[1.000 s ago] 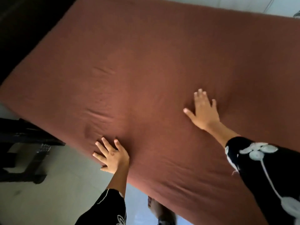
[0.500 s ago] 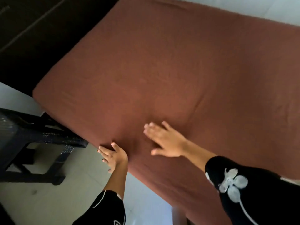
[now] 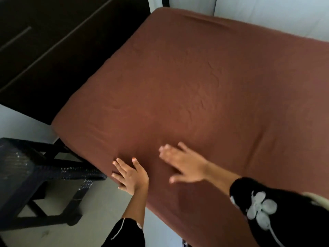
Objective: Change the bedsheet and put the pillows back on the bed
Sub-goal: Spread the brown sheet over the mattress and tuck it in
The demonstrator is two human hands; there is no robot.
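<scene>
Black stool (image 3: 35,175) stands on the floor at far left, just beside the bed's near corner. Dark cabinet (image 3: 53,50) runs along the bed's left end, behind the stool. Brown sheet (image 3: 204,82) covers the mattress as far as the view shows and is wrapped down over the left corners. It has shallow creases near the middle and a long fold toward the right. Left hand (image 3: 130,175) lies at the near edge with fingers straight and spread, pressing the cloth where it turns down the side; it grasps nothing. Right hand (image 3: 185,166), just beside it and further onto the top, is palm down with fingers extended and thumb out. Its fingertips are blurred, and it holds nothing. Black sleeve (image 3: 276,211) with a white flower sits at lower right. No pillows are in view. Judgement: the sheet is on, and the step in hand is smoothing it flat near this corner. The next move calls for flat palms swept outward over the creases at the middle and right, with the edge tucked if loose. The pillows must then be fetched from out of frame and laid at the head; which end that is cannot be told.
</scene>
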